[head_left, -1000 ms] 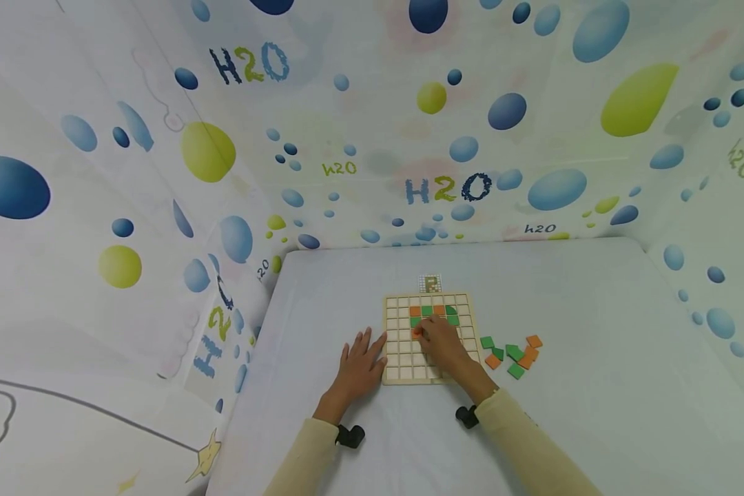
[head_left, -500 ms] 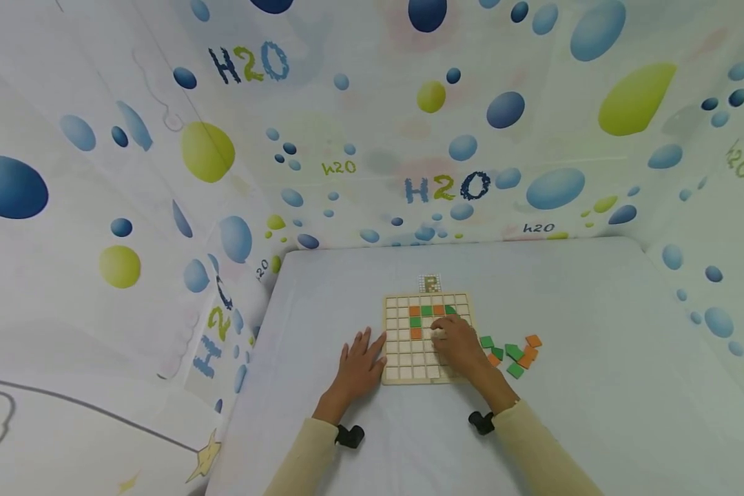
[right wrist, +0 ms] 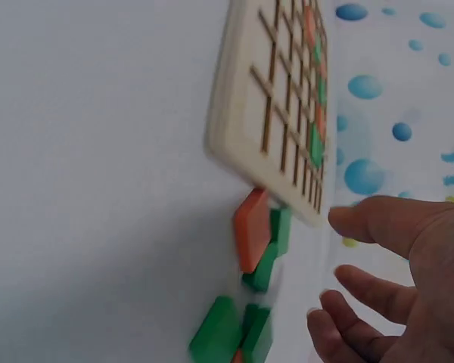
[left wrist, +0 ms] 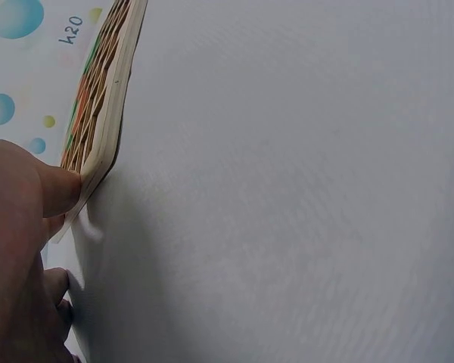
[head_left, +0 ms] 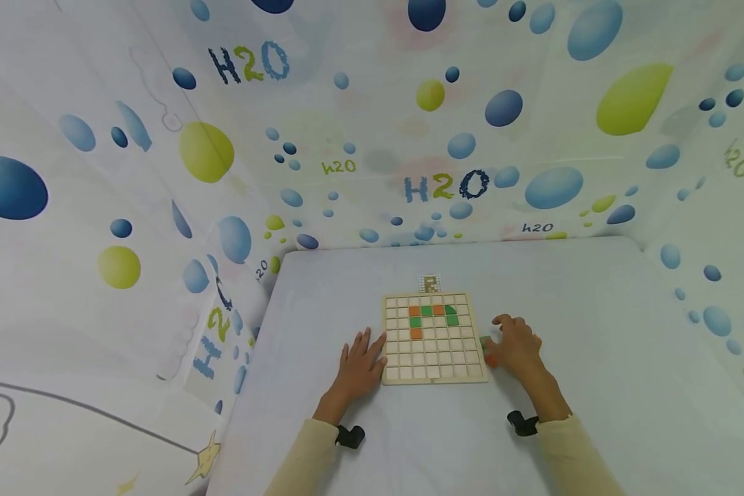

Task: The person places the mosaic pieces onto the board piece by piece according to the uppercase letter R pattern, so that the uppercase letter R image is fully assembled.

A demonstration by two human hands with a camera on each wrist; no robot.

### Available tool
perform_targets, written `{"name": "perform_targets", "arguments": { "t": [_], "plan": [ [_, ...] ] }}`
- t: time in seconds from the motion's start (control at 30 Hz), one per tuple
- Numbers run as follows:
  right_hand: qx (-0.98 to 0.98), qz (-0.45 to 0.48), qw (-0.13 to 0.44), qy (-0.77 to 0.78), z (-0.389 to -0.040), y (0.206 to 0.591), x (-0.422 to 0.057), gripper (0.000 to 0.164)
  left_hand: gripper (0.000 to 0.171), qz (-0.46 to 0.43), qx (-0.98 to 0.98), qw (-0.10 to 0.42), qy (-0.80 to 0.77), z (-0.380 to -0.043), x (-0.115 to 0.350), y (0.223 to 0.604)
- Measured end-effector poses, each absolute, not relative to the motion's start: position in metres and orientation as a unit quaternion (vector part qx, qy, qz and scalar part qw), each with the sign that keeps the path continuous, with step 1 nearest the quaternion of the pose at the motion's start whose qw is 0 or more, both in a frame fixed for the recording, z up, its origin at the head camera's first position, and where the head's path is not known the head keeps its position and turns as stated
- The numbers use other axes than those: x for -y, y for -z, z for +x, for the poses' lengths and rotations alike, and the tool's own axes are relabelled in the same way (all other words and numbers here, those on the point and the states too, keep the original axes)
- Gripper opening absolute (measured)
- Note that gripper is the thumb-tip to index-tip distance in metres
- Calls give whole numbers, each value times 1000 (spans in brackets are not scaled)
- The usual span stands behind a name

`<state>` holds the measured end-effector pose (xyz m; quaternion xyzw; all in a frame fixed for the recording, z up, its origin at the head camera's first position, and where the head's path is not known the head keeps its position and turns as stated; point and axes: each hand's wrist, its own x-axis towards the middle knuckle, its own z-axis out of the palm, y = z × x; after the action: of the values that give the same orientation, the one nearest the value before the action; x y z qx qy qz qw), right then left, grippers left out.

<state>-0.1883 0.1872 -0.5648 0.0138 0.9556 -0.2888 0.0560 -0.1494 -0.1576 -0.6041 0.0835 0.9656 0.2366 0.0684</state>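
Clock dial set on the grid board (head_left: pixel 434 355), 12 being the far side from the person. Board lies flat on the white-covered desk (head_left: pixel 322 296), mid-desk.

Left hand (head_left: pixel 359 368): at 8 o'clock, fingers straight and spread, grasping nothing; touches the board's left edge. The left wrist view has its thumb against the wooden rim.

Right hand (head_left: pixel 516 348): at 3 o'clock, off the board, above the loose tiles (right wrist: pixel 252 231). Thumb and fingers well parted, nothing between them.

Tiles set in the board: far row, running from 11 to 1 o'clock, reads orange tile (head_left: pixel 415 311), green tile, orange tile, then curved green tile (head_left: pixel 450 310). One square green tile (head_left: pixel 452 320) sits under the curved one; below the row's left end, another green, then a lower orange tile (head_left: pixel 416 333) toward 9 o'clock.

Loose tiles, orange and green, lie at 3 to 4 o'clock, nearest ones just beside the board. Count uncertain: hand covers most in the head view, and the right wrist view is blurred.

Small printed card (head_left: pixel 430 283) at 12, just past the far edge. Spotted, "H2O"-lettered wall covering (head_left: pixel 372 103) behind.
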Motion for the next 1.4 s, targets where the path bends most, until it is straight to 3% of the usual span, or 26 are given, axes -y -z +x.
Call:
{"name": "perform_targets", "arguments": {
  "t": [0.23, 0.53, 0.77, 0.97, 1.4],
  "plan": [
    [-965, -1, 82, 249, -186, 574, -199, 38, 55, 84, -966, 67, -237, -149, 158, 605],
    [-966, -12, 62, 252, -195, 587, -195, 29, 56, 91, -964, 60, -242, -151, 158, 610],
    [-960, -22, 67, 272, -201, 589, -196, 35, 55, 83, -967, 69, -232, -150, 157, 607],
    [-951, -55, 61, 298, -205, 593, -206, 25, 55, 83, -966, 70, -233, -151, 157, 606],
    [-948, -31, 42, 314, -218, 600, -213, 28, 56, 81, -967, 76, -231, -151, 158, 607]
  ]
}}
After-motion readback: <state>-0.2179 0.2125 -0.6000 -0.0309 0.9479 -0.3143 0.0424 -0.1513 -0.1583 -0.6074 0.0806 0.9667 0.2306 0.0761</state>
